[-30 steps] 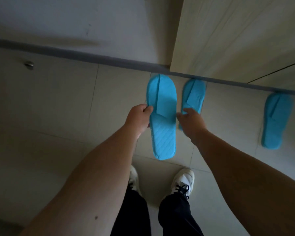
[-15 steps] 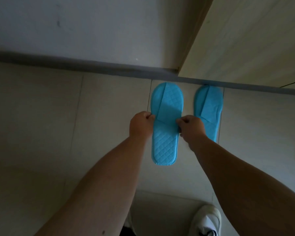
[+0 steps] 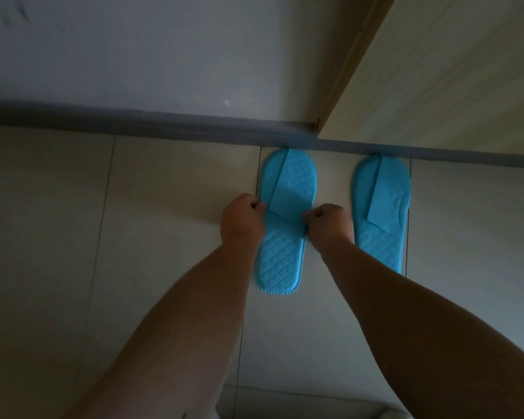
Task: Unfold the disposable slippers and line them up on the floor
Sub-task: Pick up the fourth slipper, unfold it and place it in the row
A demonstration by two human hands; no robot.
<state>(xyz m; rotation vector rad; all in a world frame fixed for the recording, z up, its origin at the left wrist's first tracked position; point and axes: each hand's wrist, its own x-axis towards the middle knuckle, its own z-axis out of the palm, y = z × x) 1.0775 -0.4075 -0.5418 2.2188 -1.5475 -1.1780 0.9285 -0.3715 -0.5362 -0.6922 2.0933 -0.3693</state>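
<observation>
A blue quilted disposable slipper [image 3: 280, 258] lies flat on the tiled floor, toe against the grey baseboard. My left hand [image 3: 242, 220] pinches its left edge at the strap, and my right hand [image 3: 330, 223] pinches its right edge. A second blue slipper [image 3: 381, 207] lies parallel just to the right, toe also at the baseboard, with its strap folded flat. My right forearm covers that slipper's heel corner.
A grey baseboard [image 3: 164, 125] runs along the white wall. A light wooden cabinet [image 3: 436, 71] stands at the upper right, its base above the second slipper. Pale floor tiles [image 3: 58, 222] spread to the left.
The held slipper came down from the air onto the floor beside the second one. My view moved forward and lower; my shoes and the slippers farther right left the frame.
</observation>
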